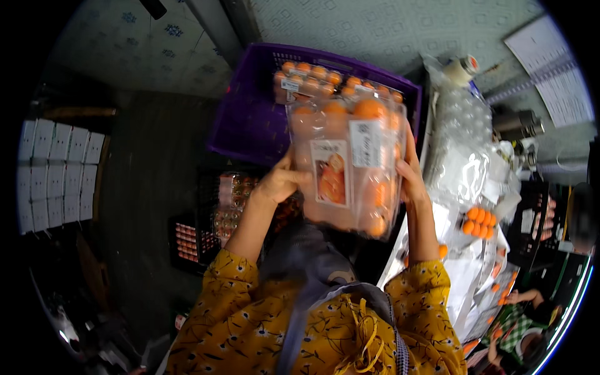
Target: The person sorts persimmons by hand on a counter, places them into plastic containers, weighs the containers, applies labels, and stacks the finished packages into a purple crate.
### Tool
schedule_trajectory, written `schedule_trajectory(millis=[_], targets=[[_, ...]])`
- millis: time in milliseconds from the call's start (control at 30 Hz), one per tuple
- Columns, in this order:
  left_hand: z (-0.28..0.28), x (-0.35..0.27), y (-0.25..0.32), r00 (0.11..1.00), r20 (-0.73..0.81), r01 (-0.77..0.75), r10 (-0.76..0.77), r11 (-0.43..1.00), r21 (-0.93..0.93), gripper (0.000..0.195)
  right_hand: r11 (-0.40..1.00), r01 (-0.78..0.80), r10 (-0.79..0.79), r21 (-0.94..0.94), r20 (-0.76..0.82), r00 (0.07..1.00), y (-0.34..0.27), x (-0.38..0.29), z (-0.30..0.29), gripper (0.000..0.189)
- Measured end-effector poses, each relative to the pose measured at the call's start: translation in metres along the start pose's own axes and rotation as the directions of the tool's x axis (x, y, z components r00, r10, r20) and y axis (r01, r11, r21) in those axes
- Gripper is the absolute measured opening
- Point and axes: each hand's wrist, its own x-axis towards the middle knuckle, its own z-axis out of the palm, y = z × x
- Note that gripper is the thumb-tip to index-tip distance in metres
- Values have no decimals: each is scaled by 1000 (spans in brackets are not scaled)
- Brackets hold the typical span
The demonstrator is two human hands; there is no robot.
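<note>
Between my two hands I hold up a clear plastic egg carton [304, 187] packed with orange-brown eggs. It bears a picture label and a white printed label. My left hand [281, 180] grips its left side, and my right hand [411, 171] grips its right side. Just beyond the held carton stands a purple plastic crate [253, 112]. Inside that crate, along its far side, sit more clear egg cartons [307, 82]. The held carton hides part of the crate's near right portion.
Black crates [206, 239] with packed eggs stand low at my left. White boxes [61, 168] are stacked farther left. On the right, a table holds clear plastic packaging [459, 150] and loose eggs [479, 222]. A co-worker [520, 323] is at the lower right.
</note>
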Motion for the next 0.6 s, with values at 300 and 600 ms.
schedule_trajectory(millis=[300,600], targets=[[-86,84,7,931,-327,-283,162,887,-365,77,761,-61,307,-646,276,911,27,196,34,108],[-138,111,-9,794,-589,-378,151,881,-283,75,670,-54,515,-740,412,751,98,286,50,106]])
